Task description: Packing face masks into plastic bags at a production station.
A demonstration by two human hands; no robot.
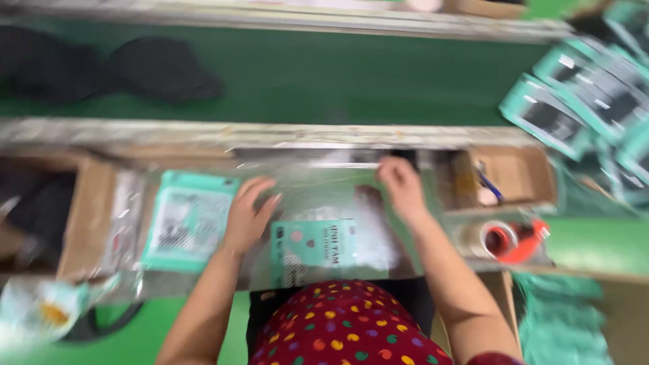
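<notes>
Desk (pixel 595 247): green top. Clear plastic bag (pixel 324 196) lies flat at centre, a teal card (pixel 312 247) on it near the front edge. Second teal packet (pixel 189 220) to its left. Open cardboard box (pixel 517 176) toward the right; tape dispenser (pixel 514 240) in front of it. Image blurred.

Green conveyor belt (pixel 338 74) beyond the far edge carries dark items (pixel 162 67) at left.

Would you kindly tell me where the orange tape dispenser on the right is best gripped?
Judging by its pose, the orange tape dispenser is best taken by its orange body, coming from above with the right hand; it lies flat on the bench, roll end leftward. The picture is blurred, so finer detail cannot be told.
</notes>
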